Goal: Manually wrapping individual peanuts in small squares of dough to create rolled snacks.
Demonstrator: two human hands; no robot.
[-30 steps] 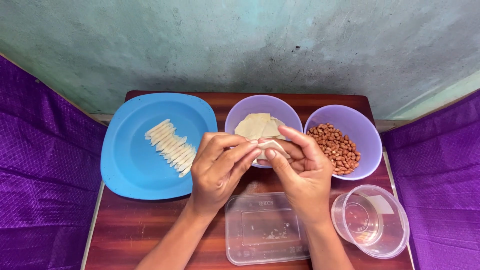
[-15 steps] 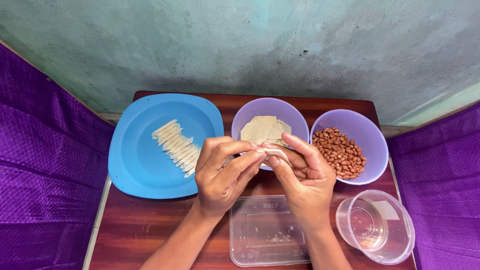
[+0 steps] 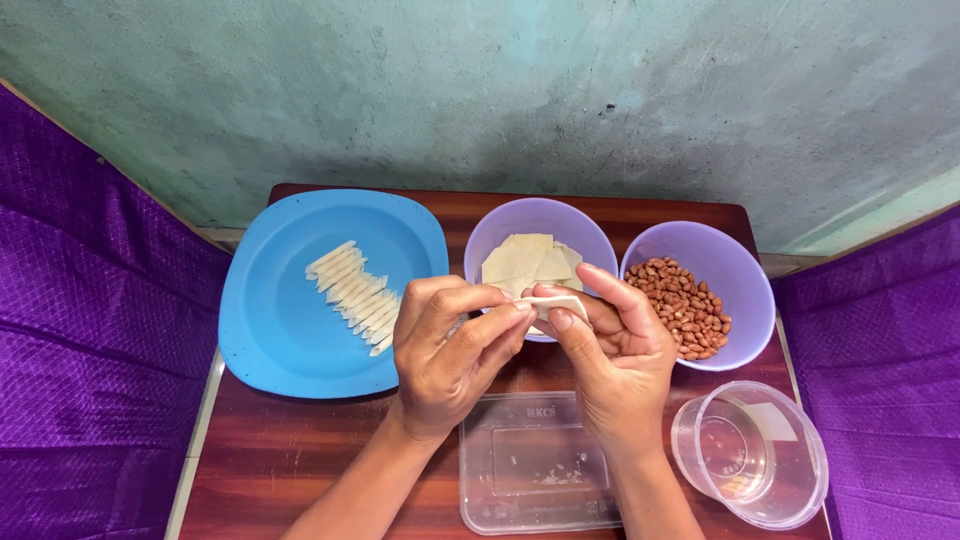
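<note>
Head view: hands (image 3: 535, 345) around wrapper (image 3: 556, 303)

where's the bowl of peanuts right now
In the head view the purple bowl of peanuts sits at the table's far right, beside the bowl of wrappers and behind the clear round container.

Your two forearms come up from the bottom edge and lean toward each other, so your hands meet in the middle. Your left hand (image 3: 447, 352) shows its back to the camera, the knuckles bent, and the thumb and first finger are pressed together at the tips in a pinch. Your right hand (image 3: 612, 358) is turned a little more open, the palm side facing left, the fingers curled and the thumb pointing up toward the left fingertips. The fingertips of both hands touch each other.
</note>
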